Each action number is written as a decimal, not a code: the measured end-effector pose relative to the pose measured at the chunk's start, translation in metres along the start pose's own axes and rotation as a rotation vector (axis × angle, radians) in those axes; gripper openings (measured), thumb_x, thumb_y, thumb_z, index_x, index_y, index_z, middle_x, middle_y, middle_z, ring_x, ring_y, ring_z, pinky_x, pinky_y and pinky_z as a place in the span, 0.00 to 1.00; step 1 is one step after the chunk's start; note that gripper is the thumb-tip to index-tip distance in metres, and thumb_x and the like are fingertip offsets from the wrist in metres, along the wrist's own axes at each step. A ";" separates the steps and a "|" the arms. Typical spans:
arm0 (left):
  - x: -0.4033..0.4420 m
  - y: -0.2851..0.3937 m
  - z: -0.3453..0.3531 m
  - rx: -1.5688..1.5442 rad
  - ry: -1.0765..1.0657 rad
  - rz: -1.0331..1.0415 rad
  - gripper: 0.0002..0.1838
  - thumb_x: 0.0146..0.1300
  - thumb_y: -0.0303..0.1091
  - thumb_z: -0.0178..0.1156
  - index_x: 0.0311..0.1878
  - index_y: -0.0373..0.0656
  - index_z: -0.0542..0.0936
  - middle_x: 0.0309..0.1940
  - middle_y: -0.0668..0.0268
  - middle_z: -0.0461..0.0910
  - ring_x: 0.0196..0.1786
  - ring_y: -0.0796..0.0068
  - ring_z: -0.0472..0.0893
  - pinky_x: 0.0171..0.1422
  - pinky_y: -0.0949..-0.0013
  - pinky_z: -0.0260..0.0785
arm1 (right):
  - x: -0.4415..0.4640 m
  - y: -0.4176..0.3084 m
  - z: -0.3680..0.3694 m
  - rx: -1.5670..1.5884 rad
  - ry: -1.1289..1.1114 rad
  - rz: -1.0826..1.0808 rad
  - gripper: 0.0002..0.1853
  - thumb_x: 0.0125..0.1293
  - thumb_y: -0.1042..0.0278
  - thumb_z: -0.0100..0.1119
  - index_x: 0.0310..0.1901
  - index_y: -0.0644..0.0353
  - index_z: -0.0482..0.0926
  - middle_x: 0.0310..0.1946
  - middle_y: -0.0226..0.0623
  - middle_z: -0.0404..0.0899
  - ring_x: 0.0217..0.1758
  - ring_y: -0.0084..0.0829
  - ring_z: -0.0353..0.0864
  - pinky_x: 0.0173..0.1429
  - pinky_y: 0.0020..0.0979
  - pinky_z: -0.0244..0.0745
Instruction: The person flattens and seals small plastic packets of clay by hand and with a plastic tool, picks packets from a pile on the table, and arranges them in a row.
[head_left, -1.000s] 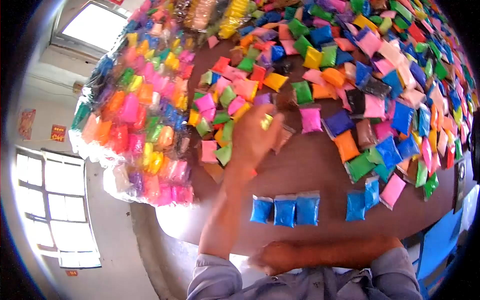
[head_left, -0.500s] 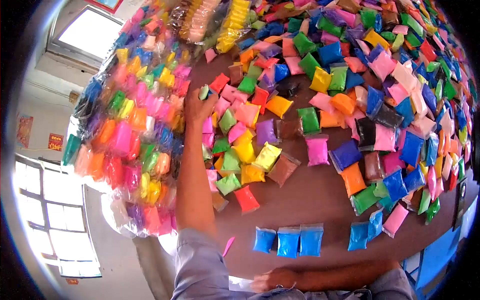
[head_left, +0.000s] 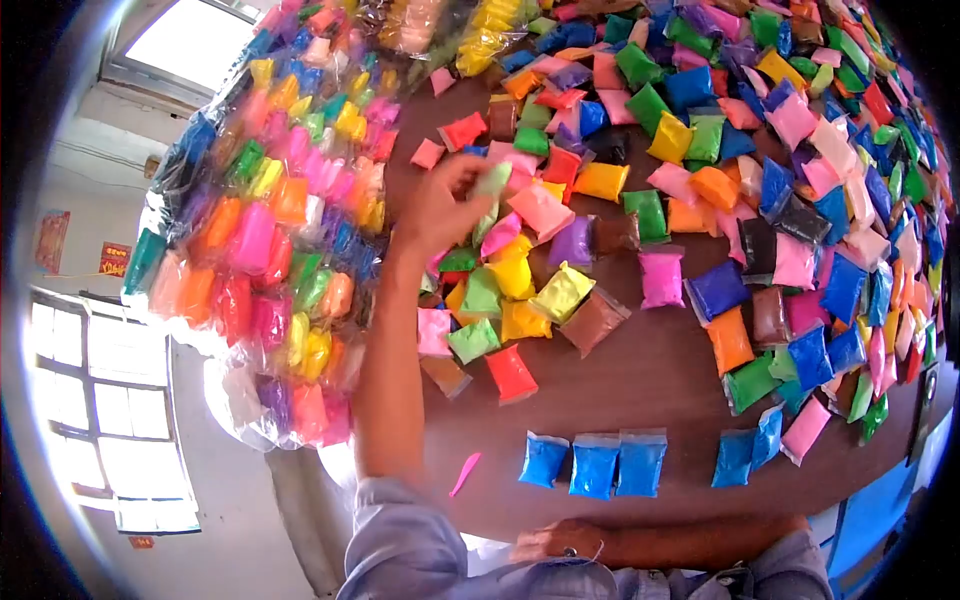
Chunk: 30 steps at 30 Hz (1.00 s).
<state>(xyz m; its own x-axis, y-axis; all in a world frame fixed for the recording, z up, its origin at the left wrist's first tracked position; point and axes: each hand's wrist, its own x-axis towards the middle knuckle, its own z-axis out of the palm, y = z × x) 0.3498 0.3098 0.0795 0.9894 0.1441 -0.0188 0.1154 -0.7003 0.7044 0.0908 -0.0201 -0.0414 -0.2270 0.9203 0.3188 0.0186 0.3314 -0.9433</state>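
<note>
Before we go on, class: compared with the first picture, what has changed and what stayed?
The left hand let go of the yellow packet, which now lies among the others, and moved left and farther from the body. It now holds a light green packet. The row of three blue packets and the right hand at the table edge stayed put.

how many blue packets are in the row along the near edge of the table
5. Left to right, the first packet, second packet and third packet sit close together; past a gap, the fourth packet touches the fifth packet. Any beneath would be hidden.
</note>
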 end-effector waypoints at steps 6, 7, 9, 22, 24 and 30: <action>-0.050 0.002 -0.012 0.381 0.060 0.049 0.21 0.68 0.32 0.68 0.61 0.34 0.83 0.57 0.57 0.86 0.56 0.67 0.86 0.62 0.63 0.78 | -0.005 -0.001 0.002 0.015 0.014 0.005 0.18 0.76 0.59 0.50 0.57 0.61 0.79 0.49 0.49 0.79 0.58 0.52 0.84 0.61 0.48 0.81; -0.052 -0.003 -0.019 0.536 0.093 0.111 0.21 0.68 0.35 0.69 0.61 0.34 0.84 0.58 0.55 0.86 0.56 0.66 0.86 0.63 0.61 0.78 | -0.005 -0.001 0.004 0.025 0.016 0.006 0.18 0.76 0.59 0.50 0.57 0.61 0.79 0.49 0.49 0.79 0.58 0.52 0.84 0.61 0.48 0.81; -0.039 -0.003 -0.026 0.377 0.055 0.059 0.25 0.68 0.43 0.70 0.60 0.33 0.84 0.59 0.54 0.86 0.55 0.65 0.87 0.64 0.60 0.77 | -0.005 -0.001 0.005 0.039 0.029 0.005 0.18 0.76 0.59 0.50 0.57 0.61 0.79 0.49 0.49 0.79 0.58 0.52 0.84 0.61 0.48 0.81; 0.048 -0.034 0.004 0.190 0.376 -0.027 0.25 0.61 0.37 0.70 0.60 0.37 0.84 0.47 0.56 0.90 0.50 0.64 0.90 0.54 0.60 0.81 | -0.004 0.002 0.004 -0.070 0.038 0.004 0.15 0.74 0.61 0.54 0.55 0.60 0.80 0.47 0.46 0.80 0.56 0.50 0.84 0.63 0.45 0.80; 0.019 -0.010 -0.006 -0.039 0.371 -0.022 0.23 0.64 0.36 0.68 0.60 0.36 0.84 0.45 0.59 0.89 0.48 0.66 0.90 0.53 0.61 0.81 | -0.002 0.004 0.008 -0.139 0.019 -0.002 0.15 0.73 0.62 0.55 0.54 0.60 0.80 0.47 0.46 0.80 0.55 0.50 0.84 0.63 0.44 0.80; -0.098 0.035 -0.009 -0.601 0.300 -0.041 0.23 0.77 0.30 0.59 0.72 0.37 0.75 0.60 0.61 0.83 0.60 0.68 0.84 0.69 0.58 0.75 | 0.001 0.013 0.018 -0.135 -0.041 0.047 0.06 0.68 0.65 0.60 0.39 0.56 0.75 0.41 0.45 0.78 0.44 0.50 0.84 0.48 0.48 0.80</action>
<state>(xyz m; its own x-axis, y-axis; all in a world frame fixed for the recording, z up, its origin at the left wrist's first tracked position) 0.2558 0.2768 0.1125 0.9076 0.4116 0.0827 -0.0027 -0.1913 0.9815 0.0731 -0.0191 -0.0550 -0.2624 0.9270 0.2681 0.1600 0.3158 -0.9353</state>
